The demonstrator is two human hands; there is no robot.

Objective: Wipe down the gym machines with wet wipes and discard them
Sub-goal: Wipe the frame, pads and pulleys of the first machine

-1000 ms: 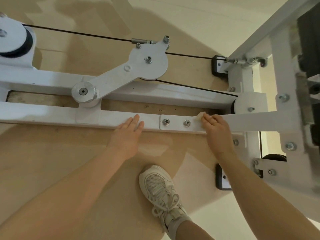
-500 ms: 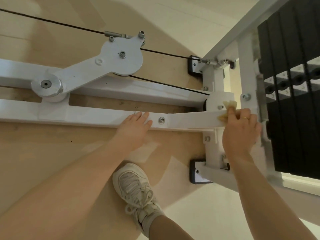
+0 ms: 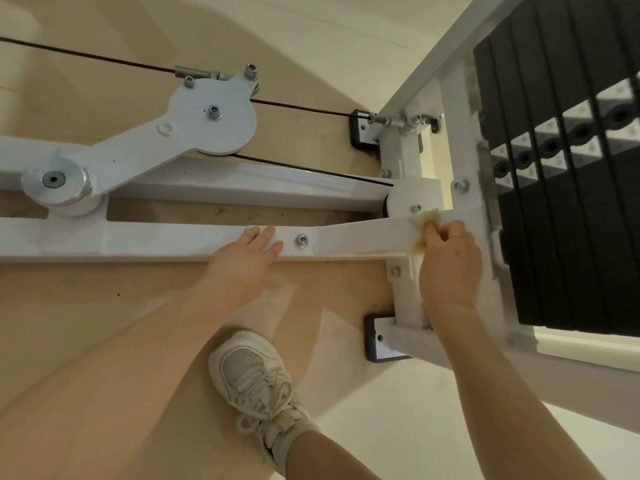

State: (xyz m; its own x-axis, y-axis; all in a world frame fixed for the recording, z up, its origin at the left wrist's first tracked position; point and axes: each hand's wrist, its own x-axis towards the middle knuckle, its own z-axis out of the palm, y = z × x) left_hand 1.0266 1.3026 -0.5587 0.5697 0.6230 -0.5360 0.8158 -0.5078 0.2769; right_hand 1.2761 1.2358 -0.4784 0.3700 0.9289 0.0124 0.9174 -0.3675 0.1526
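Under your right hand (image 3: 450, 268), curled fingers (image 3: 437, 237) pinch one crumpled yellowish wet wipe (image 3: 423, 220) against the white frame bar (image 3: 363, 237) where it meets the upright beside the black weight stack (image 3: 568, 202), while your left hand (image 3: 244, 265) lies flat on the same bar with straight fingers holding nothing, just beside one bolt (image 3: 301, 240). Beyond the bar run two dark cables (image 3: 298, 106) past one round pulley plate (image 3: 211, 121), and below, your one white sneaker (image 3: 256, 386) stands on the beige floor (image 3: 104, 296)
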